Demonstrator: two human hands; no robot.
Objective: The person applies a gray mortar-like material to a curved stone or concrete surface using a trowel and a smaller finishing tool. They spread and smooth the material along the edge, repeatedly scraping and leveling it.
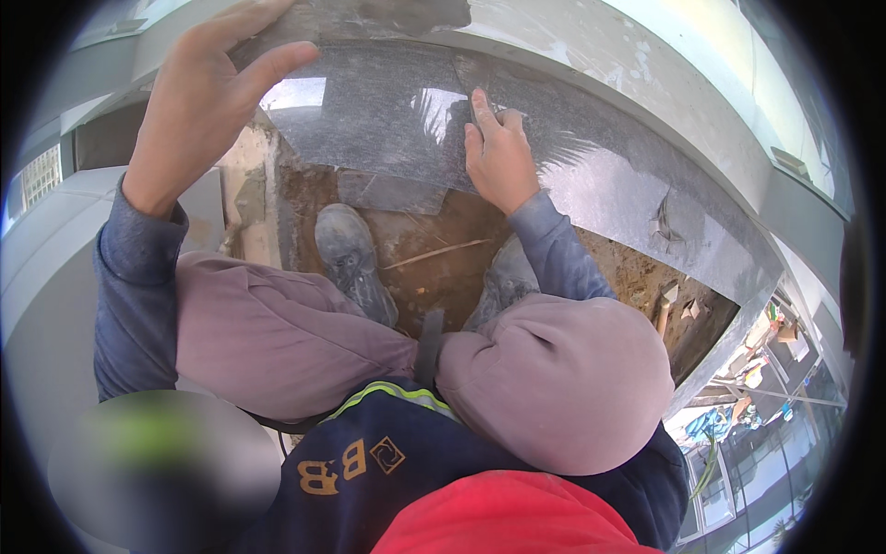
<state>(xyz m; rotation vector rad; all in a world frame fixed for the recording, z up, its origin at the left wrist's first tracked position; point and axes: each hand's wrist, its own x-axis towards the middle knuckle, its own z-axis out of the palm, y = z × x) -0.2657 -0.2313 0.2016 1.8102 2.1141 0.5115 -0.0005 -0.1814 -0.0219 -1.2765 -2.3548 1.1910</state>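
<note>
A row of glossy grey speckled slabs (369,115) runs across the upper middle. My left hand (217,88) is raised at upper left with thumb stretched out, its fingertips near a darker grey patch (397,14) along the top; whether they touch it is unclear. On the slab surface, beside a thin joint, my right hand (498,148) has its index finger extended and the other fingers loosely bent. Below the slabs lies a smaller grey piece (392,194) on bare brown dirt (429,282). Neither hand visibly holds anything.
My dusty shoes (351,258) stand in the dirt strip. A pale curved ledge (637,74) borders the slabs above, with glass beyond. A wooden-handled tool (664,309) lies in dirt at right. A grey wall (46,305) is at left; clutter (766,360) shows at far right.
</note>
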